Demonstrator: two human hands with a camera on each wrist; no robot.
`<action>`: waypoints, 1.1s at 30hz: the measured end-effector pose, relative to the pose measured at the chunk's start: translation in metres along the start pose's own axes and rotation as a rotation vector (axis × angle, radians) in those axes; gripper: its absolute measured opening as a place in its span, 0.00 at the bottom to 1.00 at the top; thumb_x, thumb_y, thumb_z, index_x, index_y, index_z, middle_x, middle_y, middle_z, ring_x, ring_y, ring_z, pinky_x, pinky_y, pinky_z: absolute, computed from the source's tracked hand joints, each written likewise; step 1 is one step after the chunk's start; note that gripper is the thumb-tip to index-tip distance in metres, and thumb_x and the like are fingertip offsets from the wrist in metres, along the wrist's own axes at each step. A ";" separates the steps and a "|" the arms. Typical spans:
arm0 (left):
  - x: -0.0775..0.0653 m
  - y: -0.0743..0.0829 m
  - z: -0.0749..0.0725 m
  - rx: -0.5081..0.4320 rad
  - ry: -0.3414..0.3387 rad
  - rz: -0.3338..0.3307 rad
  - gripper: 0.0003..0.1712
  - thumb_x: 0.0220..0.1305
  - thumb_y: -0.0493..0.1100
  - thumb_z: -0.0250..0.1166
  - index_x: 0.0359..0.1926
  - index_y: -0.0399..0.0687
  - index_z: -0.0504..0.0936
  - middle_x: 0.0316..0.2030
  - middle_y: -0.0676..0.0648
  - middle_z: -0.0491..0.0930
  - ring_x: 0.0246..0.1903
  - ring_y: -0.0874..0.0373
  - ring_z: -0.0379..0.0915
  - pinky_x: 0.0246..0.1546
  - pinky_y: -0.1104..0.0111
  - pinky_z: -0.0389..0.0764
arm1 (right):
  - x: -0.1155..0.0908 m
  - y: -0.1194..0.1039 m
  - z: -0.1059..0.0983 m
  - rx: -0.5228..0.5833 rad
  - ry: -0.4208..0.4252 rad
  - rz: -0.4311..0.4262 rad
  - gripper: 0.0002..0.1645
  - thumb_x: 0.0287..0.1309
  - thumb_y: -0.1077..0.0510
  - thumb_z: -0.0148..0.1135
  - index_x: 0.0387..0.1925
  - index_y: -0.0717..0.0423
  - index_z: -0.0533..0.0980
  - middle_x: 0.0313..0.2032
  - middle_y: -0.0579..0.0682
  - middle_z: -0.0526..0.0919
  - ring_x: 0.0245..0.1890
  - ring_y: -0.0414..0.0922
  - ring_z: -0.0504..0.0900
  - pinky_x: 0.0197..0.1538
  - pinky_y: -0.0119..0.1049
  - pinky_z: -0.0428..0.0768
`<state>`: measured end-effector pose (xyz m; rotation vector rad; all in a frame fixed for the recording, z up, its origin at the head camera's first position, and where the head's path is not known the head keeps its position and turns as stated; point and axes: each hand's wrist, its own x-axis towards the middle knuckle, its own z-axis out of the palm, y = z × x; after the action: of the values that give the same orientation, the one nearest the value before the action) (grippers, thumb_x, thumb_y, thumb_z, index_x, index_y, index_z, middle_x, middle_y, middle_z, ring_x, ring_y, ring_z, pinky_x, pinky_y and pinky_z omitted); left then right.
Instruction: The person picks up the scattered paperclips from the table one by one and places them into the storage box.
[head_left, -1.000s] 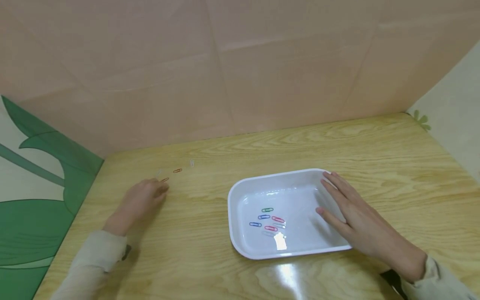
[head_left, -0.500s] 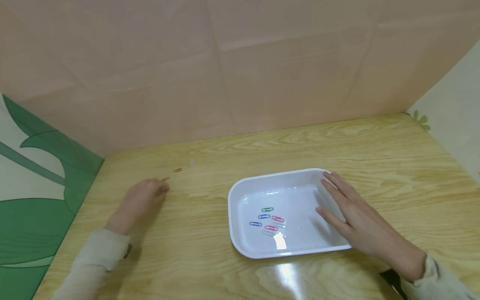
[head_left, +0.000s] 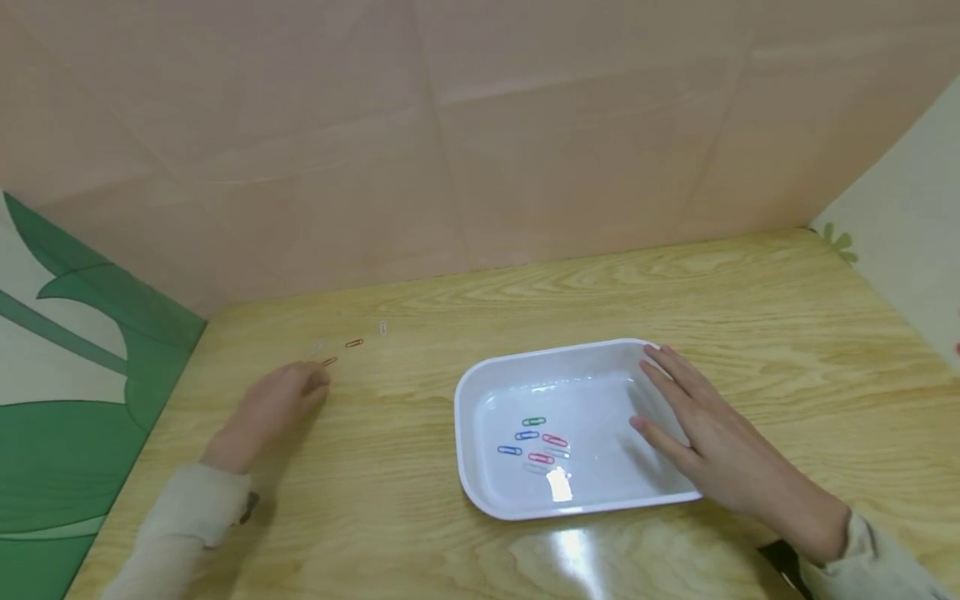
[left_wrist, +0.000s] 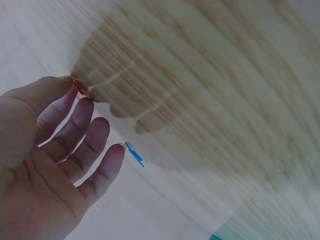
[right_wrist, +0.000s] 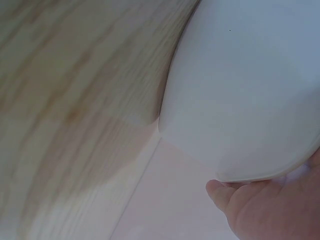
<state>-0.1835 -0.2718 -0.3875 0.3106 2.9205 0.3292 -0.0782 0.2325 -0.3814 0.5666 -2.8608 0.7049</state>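
Your left grip is narrow, at the left part of the wooden tabletop: thumb and forefinger pinch a reddish paper clip, while the other fingers are slightly apart. From the left wrist you also see a loose blue clip, just beside your little finger. In the head view, one orange clip lies next to your fingertips; I cannot tell if it is the same clip that you pinch. A little farther away are a second orange clip, a white clip, and a pale clip which is too faint to see well.

Your right grip is wide, with fingers extended; it touches the right end of the white tray, and the thumb reaches over the inner side. Inside this tray, in its left half, lie one green clip, two blue clips, two pink clips and two pale transparent clips, flat on the bottom and near each other. Behind the tabletop there is a pinkish covering, and at the left side a panel with green leaves.
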 end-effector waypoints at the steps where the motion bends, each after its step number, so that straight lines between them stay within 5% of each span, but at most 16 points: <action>1: 0.000 0.000 0.000 0.003 -0.007 -0.008 0.13 0.68 0.39 0.62 0.49 0.37 0.81 0.48 0.35 0.83 0.50 0.39 0.79 0.55 0.44 0.78 | 0.000 0.000 0.000 0.000 -0.001 0.000 0.42 0.70 0.47 0.57 0.75 0.62 0.55 0.77 0.58 0.53 0.78 0.55 0.48 0.81 0.38 0.42; 14: -0.003 0.000 -0.005 0.032 -0.058 -0.028 0.08 0.67 0.39 0.63 0.42 0.38 0.81 0.42 0.38 0.84 0.46 0.41 0.80 0.51 0.47 0.80 | 0.001 0.001 -0.001 0.004 0.006 -0.001 0.42 0.68 0.47 0.59 0.74 0.61 0.56 0.76 0.58 0.54 0.78 0.55 0.49 0.80 0.32 0.39; 28: -0.003 -0.003 -0.003 -0.044 -0.090 -0.034 0.08 0.63 0.37 0.62 0.43 0.41 0.81 0.48 0.36 0.83 0.53 0.36 0.77 0.57 0.42 0.76 | 0.001 0.000 0.000 -0.007 0.010 -0.012 0.42 0.69 0.47 0.58 0.74 0.62 0.56 0.76 0.58 0.54 0.78 0.54 0.49 0.80 0.31 0.38; 33: -0.003 -0.003 0.000 -0.007 -0.069 -0.004 0.09 0.61 0.38 0.64 0.43 0.43 0.82 0.48 0.38 0.83 0.52 0.39 0.78 0.55 0.43 0.77 | 0.001 0.000 0.000 -0.001 0.004 -0.007 0.42 0.69 0.47 0.57 0.74 0.62 0.56 0.77 0.58 0.54 0.78 0.54 0.48 0.80 0.32 0.39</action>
<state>-0.1816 -0.2757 -0.3875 0.3095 2.8510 0.3211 -0.0786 0.2323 -0.3808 0.5742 -2.8537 0.7034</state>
